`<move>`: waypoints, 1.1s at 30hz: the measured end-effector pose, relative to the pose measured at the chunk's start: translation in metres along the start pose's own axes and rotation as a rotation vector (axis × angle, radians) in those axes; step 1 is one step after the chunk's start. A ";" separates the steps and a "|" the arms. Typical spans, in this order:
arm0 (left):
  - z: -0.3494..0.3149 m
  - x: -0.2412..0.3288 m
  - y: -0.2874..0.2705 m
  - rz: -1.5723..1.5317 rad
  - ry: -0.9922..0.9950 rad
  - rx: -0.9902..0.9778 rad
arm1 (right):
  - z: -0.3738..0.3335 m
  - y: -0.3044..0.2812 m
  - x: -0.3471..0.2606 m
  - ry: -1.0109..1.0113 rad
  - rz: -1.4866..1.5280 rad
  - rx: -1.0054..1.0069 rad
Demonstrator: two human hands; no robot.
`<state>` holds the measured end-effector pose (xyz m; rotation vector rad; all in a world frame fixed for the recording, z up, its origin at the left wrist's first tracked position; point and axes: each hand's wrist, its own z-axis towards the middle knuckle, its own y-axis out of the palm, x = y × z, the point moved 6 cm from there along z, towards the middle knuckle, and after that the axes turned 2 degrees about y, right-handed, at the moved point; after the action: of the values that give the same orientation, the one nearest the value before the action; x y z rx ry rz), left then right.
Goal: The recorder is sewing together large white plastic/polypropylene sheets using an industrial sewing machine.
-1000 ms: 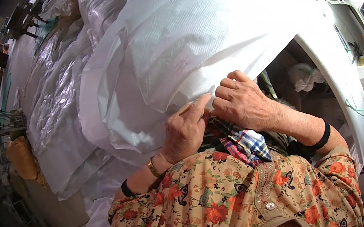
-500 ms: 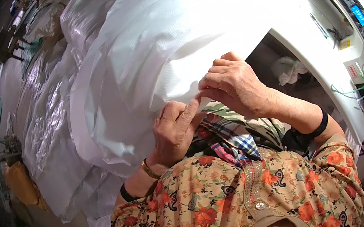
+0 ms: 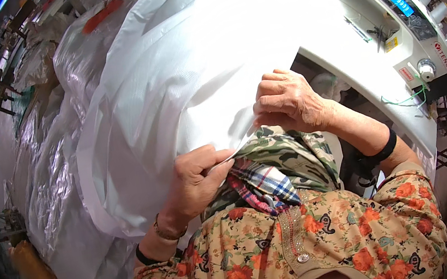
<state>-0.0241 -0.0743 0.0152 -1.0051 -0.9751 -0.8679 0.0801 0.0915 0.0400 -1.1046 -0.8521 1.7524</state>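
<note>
A large sheet of white fabric [image 3: 193, 62] spreads over the sewing table and hangs down toward my lap. Its near edge runs taut between my two hands. With thumb and bent fingers, my left hand [image 3: 197, 178] pinches the folded edge, just above my lap. Farther right and a little higher, my right hand [image 3: 289, 102] is closed on the same edge, with the fingertips partly hidden behind the knuckles. A white sewing machine [image 3: 394, 28] with a blue-lit display stands to the right, apart from both hands.
Past my right hand, the white tabletop [image 3: 370, 79] has an open gap with a pale crumpled bundle below. Shiny clear plastic sheeting [image 3: 57, 185] is heaped along the left. Green thread [image 3: 406, 99] trails by the machine. A brown bundle [image 3: 33, 267] lies at lower left.
My hands have moved apart, left hand down and leftward, drawing the fabric edge out between them. The whole view has shifted, so the sewing machine appears farther left.
</note>
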 end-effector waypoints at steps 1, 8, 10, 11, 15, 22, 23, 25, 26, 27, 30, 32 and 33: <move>0.001 -0.002 -0.002 -0.026 -0.035 -0.002 | -0.001 -0.003 0.008 0.013 -0.010 0.021; 0.005 -0.003 -0.021 -0.055 -0.115 0.038 | -0.009 -0.017 0.065 0.049 -0.081 0.193; 0.007 -0.006 -0.025 -0.064 -0.163 0.068 | -0.011 -0.021 0.080 0.065 -0.094 0.217; 0.008 -0.004 -0.028 -0.075 -0.146 0.074 | -0.013 -0.025 0.088 0.074 -0.102 0.224; 0.009 -0.005 -0.033 -0.085 -0.175 0.098 | -0.017 -0.037 0.118 0.123 -0.116 0.205; 0.006 -0.014 -0.037 -0.078 -0.208 0.118 | -0.020 -0.050 0.155 0.181 -0.069 0.118; 0.005 -0.017 -0.037 -0.090 -0.216 0.130 | -0.020 -0.052 0.160 0.189 -0.064 0.121; 0.003 -0.021 -0.036 -0.060 -0.226 0.137 | -0.021 -0.057 0.172 0.223 -0.051 0.109; 0.001 -0.023 -0.037 -0.048 -0.211 0.148 | -0.021 -0.060 0.178 0.222 -0.077 0.106; 0.000 -0.025 -0.036 -0.042 -0.220 0.145 | -0.022 -0.063 0.182 0.220 -0.101 0.099; -0.004 -0.033 -0.032 0.024 -0.204 0.106 | -0.024 -0.068 0.193 0.195 -0.090 0.118; -0.004 -0.031 -0.029 0.191 -0.088 0.065 | -0.026 -0.073 0.198 0.165 -0.131 0.132; -0.005 -0.033 -0.027 0.209 -0.089 0.046 | -0.028 -0.074 0.203 0.199 -0.161 0.097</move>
<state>-0.0588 -0.0825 -0.0094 -1.0917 -0.9416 -0.6292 0.0832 0.3087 0.0274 -1.0938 -0.7070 1.5074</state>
